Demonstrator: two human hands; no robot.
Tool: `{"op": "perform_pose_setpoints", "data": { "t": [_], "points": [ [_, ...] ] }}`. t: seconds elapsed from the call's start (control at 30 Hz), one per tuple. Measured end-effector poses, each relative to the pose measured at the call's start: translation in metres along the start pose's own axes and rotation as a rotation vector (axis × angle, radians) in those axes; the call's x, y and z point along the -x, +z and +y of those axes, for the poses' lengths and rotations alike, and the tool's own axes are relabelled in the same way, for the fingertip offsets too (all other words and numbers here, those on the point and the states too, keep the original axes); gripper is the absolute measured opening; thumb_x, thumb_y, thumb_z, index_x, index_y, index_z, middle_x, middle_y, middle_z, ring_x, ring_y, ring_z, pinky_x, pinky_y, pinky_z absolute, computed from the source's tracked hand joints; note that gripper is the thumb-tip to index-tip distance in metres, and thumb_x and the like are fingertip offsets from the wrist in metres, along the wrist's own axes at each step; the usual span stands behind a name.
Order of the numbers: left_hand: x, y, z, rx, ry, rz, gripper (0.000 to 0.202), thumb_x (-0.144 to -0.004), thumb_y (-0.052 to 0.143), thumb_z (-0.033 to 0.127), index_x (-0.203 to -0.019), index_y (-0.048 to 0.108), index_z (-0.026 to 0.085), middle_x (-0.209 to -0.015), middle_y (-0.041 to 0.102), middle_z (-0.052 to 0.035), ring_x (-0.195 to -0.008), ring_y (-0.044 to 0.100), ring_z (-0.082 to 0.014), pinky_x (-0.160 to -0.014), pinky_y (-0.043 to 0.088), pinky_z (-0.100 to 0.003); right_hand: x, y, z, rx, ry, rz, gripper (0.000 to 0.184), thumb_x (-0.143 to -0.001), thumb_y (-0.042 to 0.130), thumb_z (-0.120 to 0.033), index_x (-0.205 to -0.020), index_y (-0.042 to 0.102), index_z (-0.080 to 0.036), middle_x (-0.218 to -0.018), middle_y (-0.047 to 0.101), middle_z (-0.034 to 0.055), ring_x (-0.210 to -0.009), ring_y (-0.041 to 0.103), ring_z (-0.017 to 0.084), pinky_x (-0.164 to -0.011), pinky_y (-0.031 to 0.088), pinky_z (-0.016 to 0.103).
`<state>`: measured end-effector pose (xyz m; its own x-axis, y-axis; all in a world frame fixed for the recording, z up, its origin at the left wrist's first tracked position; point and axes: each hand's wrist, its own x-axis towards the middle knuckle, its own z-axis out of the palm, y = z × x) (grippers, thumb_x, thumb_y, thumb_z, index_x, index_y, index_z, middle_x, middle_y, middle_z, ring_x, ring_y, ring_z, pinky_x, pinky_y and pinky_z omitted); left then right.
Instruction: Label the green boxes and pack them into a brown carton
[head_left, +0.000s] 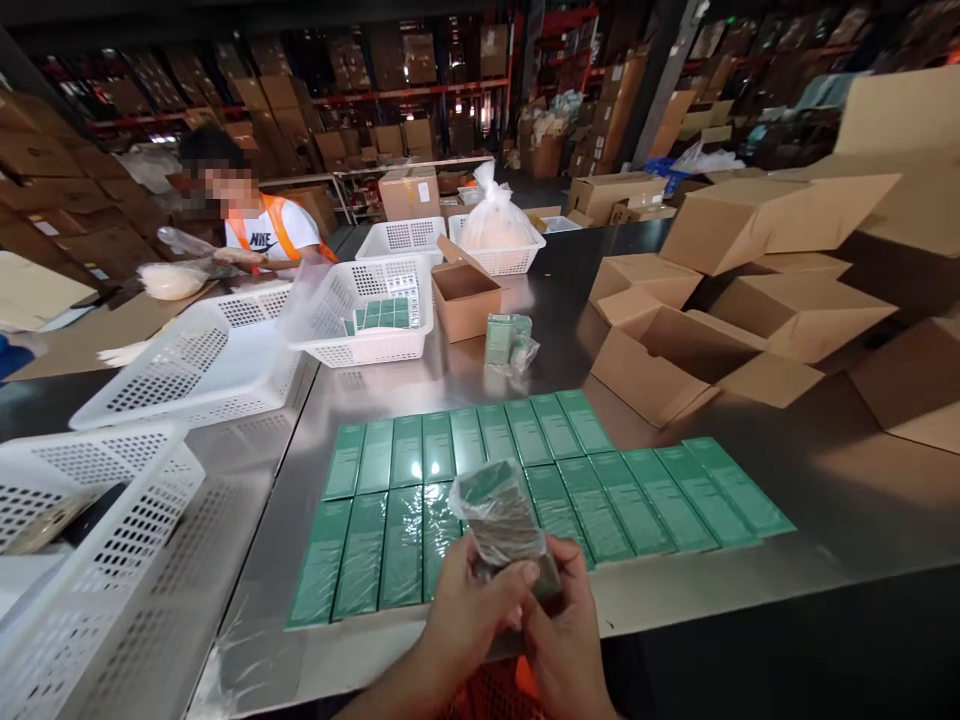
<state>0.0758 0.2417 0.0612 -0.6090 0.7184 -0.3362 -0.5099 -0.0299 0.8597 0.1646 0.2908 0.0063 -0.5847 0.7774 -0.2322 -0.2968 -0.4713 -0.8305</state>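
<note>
While two rows of green boxes (531, 432) are lying on the bench (570, 290), we are holding a wrapped green box (499, 510) up before the middle of the rows, hiding part of them from our view. The fingers of our left hand (463, 605) are pinching its left side, the thumb pressing across its near end, and those of our right hand (568, 620) are gripping its lower right side. The front row is reaching farther right than the back one. Just behind the rows, a plastic-wrapped bundle (499, 342) is standing, with an open carton (466, 308) resting farther behind them. Behind their left part, a white basket (367, 350) is holding more green boxes. To the right of the rows, opened cartons (645, 375) are crowding together. Far behind the rows, to their left, a person (281, 225) in an orange vest is handling clear plastic.
</note>
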Motion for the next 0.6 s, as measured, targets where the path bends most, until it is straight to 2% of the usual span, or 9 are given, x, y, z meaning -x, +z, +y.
{"op": "perform_pose_setpoints", "data": {
  "t": [0.1, 0.17, 0.2, 0.3, 0.37, 0.47, 0.53, 0.6],
  "points": [
    [0.002, -0.009, 0.013, 0.077, 0.172, 0.058, 0.055, -0.054, 0.084, 0.062, -0.077, 0.066, 0.015, -0.065, 0.065, -0.0035, -0.050, 0.054, -0.0114, -0.048, 0.046, -0.021, 0.003, 0.001, 0.004, -0.042, -0.051, 0.006, 0.058, -0.063, 0.088, -0.040, -0.103, 0.047, -0.027, -0.091, 0.061, -0.0008, -0.075, 0.062, 0.017, -0.064, 0.052, 0.028],
    [0.001, -0.013, 0.023, 0.104, 0.304, 0.103, 0.057, -0.055, 0.084, 0.062, -0.087, 0.069, 0.017, -0.078, 0.071, -0.0065, -0.067, 0.064, -0.0180, -0.061, 0.054, -0.027, 0.006, 0.005, 0.008, -0.059, -0.067, -0.027, 0.059, -0.064, 0.087, -0.040, -0.104, 0.046, -0.028, -0.088, 0.059, -0.0020, -0.068, 0.060, 0.015, -0.057, 0.050, 0.025],
    [0.001, -0.014, 0.025, 0.090, 0.310, 0.103, 0.055, -0.055, 0.086, 0.058, -0.088, 0.070, 0.017, -0.079, 0.072, -0.0068, -0.070, 0.066, -0.0200, -0.063, 0.055, -0.028, 0.008, 0.008, 0.010, -0.069, -0.067, -0.035, 0.059, -0.064, 0.087, -0.041, -0.104, 0.045, -0.028, -0.088, 0.059, -0.0019, -0.068, 0.059, 0.015, -0.057, 0.049, 0.025],
    [0.001, -0.008, 0.014, 0.022, 0.147, 0.012, 0.045, -0.053, 0.090, 0.044, -0.083, 0.071, 0.016, -0.073, 0.072, -0.0067, -0.064, 0.066, -0.0203, -0.060, 0.054, -0.029, 0.009, 0.014, 0.012, -0.092, -0.086, 0.024, 0.060, -0.063, 0.087, -0.047, -0.100, 0.043, -0.029, -0.091, 0.061, 0.0000, -0.075, 0.061, 0.019, -0.062, 0.052, 0.028],
    [0.002, -0.003, 0.001, 0.018, 0.091, -0.030, 0.045, -0.057, 0.089, 0.044, -0.087, 0.071, 0.015, -0.079, 0.074, -0.0085, -0.068, 0.066, -0.0210, -0.064, 0.054, -0.029, 0.006, 0.014, 0.009, -0.070, -0.080, 0.054, 0.059, -0.064, 0.086, -0.049, -0.099, 0.043, -0.029, -0.089, 0.061, 0.0007, -0.076, 0.062, 0.020, -0.063, 0.053, 0.031],
    [0.005, 0.000, -0.009, 0.008, 0.118, 0.049, 0.047, -0.062, 0.085, 0.048, -0.093, 0.071, 0.015, -0.083, 0.074, -0.0086, -0.070, 0.065, -0.0184, -0.066, 0.053, -0.026, -0.003, 0.004, -0.009, 0.074, -0.091, -0.087, 0.050, -0.072, 0.077, -0.056, -0.103, 0.050, -0.027, -0.095, 0.062, 0.0051, -0.082, 0.063, 0.024, -0.070, 0.054, 0.036],
    [0.007, -0.001, -0.008, -0.062, 0.121, 0.089, 0.046, -0.062, 0.084, 0.050, -0.090, 0.071, 0.015, -0.079, 0.072, -0.0072, -0.068, 0.063, -0.0162, -0.063, 0.050, -0.023, -0.010, -0.008, -0.028, 0.252, -0.210, -0.188, 0.048, -0.078, 0.069, -0.063, -0.106, 0.059, -0.025, -0.114, 0.060, 0.0109, -0.104, 0.060, 0.029, -0.087, 0.051, 0.042],
    [0.009, -0.003, -0.006, -0.195, 0.108, 0.052, 0.047, -0.063, 0.082, 0.054, -0.088, 0.073, 0.015, -0.072, 0.069, -0.0057, -0.061, 0.058, -0.0143, -0.056, 0.045, -0.021, -0.013, -0.018, -0.050, 0.407, -0.334, -0.228, 0.056, -0.077, 0.067, -0.066, -0.116, 0.062, -0.025, -0.131, 0.052, 0.0123, -0.123, 0.050, 0.033, -0.100, 0.044, 0.045]
  ]
}}
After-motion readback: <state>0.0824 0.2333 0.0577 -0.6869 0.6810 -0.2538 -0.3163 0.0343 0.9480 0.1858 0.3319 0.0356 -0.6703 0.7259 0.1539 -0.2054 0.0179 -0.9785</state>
